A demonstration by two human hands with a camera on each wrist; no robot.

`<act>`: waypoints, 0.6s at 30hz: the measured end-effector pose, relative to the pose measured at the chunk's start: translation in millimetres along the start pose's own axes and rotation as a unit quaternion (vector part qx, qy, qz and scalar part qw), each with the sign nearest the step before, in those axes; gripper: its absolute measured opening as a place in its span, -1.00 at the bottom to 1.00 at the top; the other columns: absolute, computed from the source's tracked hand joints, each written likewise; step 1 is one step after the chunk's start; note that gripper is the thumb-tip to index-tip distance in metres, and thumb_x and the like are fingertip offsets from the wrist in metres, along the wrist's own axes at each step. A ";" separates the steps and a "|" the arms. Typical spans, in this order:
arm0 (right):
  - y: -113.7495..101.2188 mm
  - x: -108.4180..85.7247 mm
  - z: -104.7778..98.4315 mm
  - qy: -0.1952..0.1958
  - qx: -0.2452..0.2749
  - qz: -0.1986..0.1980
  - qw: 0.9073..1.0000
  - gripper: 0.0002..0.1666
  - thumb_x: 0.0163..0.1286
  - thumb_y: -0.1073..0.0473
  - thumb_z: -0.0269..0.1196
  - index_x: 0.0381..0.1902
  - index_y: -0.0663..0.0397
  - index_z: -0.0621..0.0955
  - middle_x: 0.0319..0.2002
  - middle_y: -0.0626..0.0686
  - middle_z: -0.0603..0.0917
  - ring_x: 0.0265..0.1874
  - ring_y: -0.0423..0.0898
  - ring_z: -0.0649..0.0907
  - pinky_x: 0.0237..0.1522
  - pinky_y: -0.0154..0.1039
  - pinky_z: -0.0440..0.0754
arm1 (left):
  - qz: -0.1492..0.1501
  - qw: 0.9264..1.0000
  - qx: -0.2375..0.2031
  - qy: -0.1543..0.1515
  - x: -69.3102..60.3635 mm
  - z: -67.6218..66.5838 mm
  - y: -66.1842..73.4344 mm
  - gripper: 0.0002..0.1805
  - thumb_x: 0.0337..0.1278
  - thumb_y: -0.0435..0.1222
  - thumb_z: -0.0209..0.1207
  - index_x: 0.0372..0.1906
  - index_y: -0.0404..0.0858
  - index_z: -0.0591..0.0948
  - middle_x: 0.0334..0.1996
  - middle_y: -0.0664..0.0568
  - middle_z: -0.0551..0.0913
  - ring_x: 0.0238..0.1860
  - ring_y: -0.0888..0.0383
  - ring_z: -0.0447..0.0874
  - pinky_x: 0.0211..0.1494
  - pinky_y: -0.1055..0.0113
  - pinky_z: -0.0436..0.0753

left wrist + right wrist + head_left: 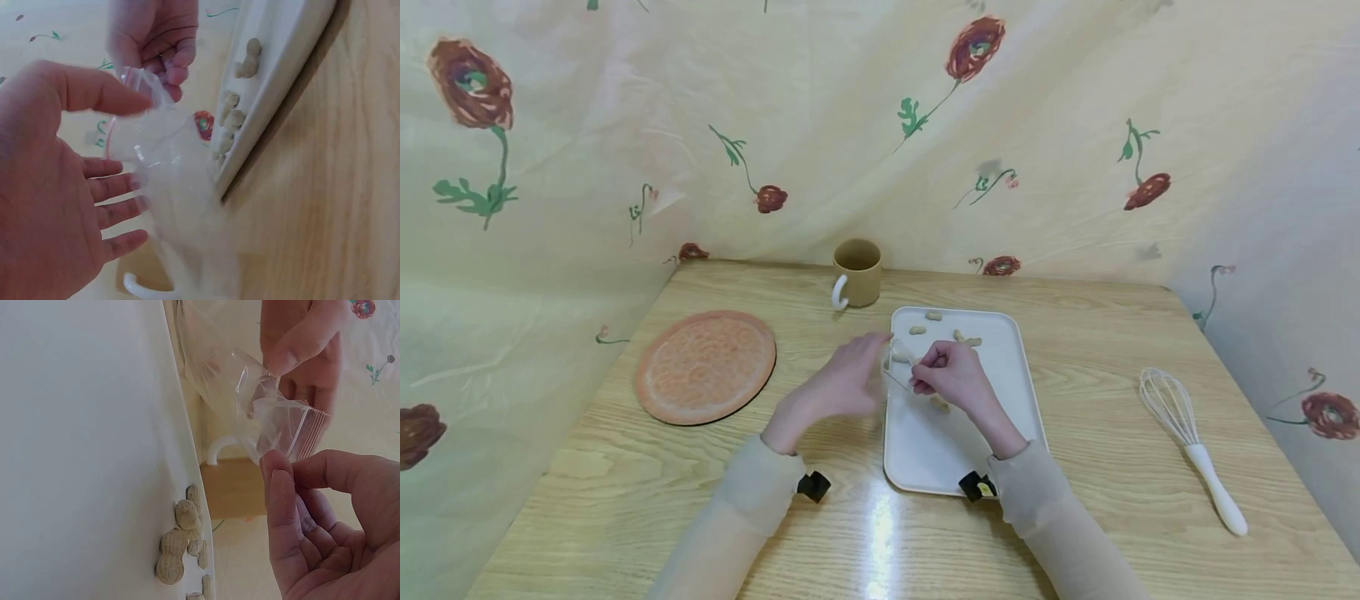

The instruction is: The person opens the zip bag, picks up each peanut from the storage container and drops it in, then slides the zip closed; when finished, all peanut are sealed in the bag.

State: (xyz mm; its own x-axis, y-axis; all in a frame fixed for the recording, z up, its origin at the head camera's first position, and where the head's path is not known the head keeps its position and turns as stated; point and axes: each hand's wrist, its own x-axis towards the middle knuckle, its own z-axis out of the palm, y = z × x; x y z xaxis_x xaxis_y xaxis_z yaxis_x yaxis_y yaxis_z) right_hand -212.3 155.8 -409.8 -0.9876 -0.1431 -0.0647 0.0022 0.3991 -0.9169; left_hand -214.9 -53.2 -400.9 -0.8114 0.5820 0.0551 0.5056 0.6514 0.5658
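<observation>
- The clear plastic zip bag (181, 165) is up between the hands, above the left edge of the white rectangular tray (925, 450).
- The right hand (952, 375) looks like the closer 1 — thumb and fingertips are pinching the bag by its edge, near the zip strip (305, 434).
- The left hand (847, 379) is just left of the bag, fingers straight and spread, thumb overlapping the film. Can't tell if that thumb actually presses on it.
- Long axis seems to run leftward from the pinch, past the left fingers; exact tilt is tough to read.
- Pale tan peanuts in shells (170, 567) lie on the tray, mostly toward the far end — right of the left hand.
</observation>
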 end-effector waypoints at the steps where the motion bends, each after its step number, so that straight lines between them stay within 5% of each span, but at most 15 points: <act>1: 0.1 0.1 0.2 -0.001 0.001 -0.003 1.000 -0.93 0.28 0.42 0.27 -0.40 0.33 0.58 -0.53 0.14 0.73 -0.56 -0.06 0.73 -0.42 -0.18 0.71 | 0.001 1.000 0.007 -0.004 0.3 2.8 -0.8 0.02 -0.01 -0.23 0.39 0.53 -0.31 0.09 0.48 -0.14 0.20 0.49 -0.07 0.11 0.48 -0.04 0.08; 6: -0.4 0.3 1.1 -0.008 0.010 -0.012 1.000 -0.94 0.27 0.43 0.27 -0.40 0.34 0.58 -0.54 0.14 0.72 -0.56 -0.06 0.73 -0.43 -0.20 0.70 | -0.007 1.000 0.024 -0.005 1.4 12.5 -4.1 0.26 -0.04 0.21 0.40 0.57 -0.30 -0.03 0.52 -0.11 0.13 0.52 -0.09 0.02 0.50 -0.03 0.00; 13: -1.5 0.1 1.6 -0.014 0.015 -0.011 1.000 -0.93 0.28 0.43 0.28 -0.39 0.34 0.58 -0.54 0.12 0.72 -0.55 -0.06 0.73 -0.42 -0.20 0.70 | -0.028 1.000 0.010 0.010 4.4 18.8 -13.6 0.30 -0.14 0.34 0.37 0.57 -0.24 0.00 0.47 -0.07 0.25 0.47 -0.03 0.18 0.48 0.01 0.06; 18: -0.4 0.2 2.4 -0.021 0.021 -0.009 1.000 -0.93 0.29 0.43 0.29 -0.37 0.35 0.58 -0.52 0.13 0.72 -0.53 -0.05 0.74 -0.40 -0.20 0.71 | -0.016 1.000 0.005 0.002 5.4 21.8 -18.1 0.25 -0.11 0.36 0.33 0.55 -0.25 0.08 0.47 -0.07 0.25 0.45 -0.03 0.19 0.47 -0.02 0.09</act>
State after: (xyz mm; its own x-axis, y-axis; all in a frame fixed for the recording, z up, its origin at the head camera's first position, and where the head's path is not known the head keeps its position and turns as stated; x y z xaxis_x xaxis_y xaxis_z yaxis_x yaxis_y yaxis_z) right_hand -212.1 153.4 -410.4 -0.9801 -0.1882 -0.0635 -0.0081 0.3574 -0.9339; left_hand -222.1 -51.2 -428.8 -0.8286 0.5584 0.0402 0.4817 0.6745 0.5595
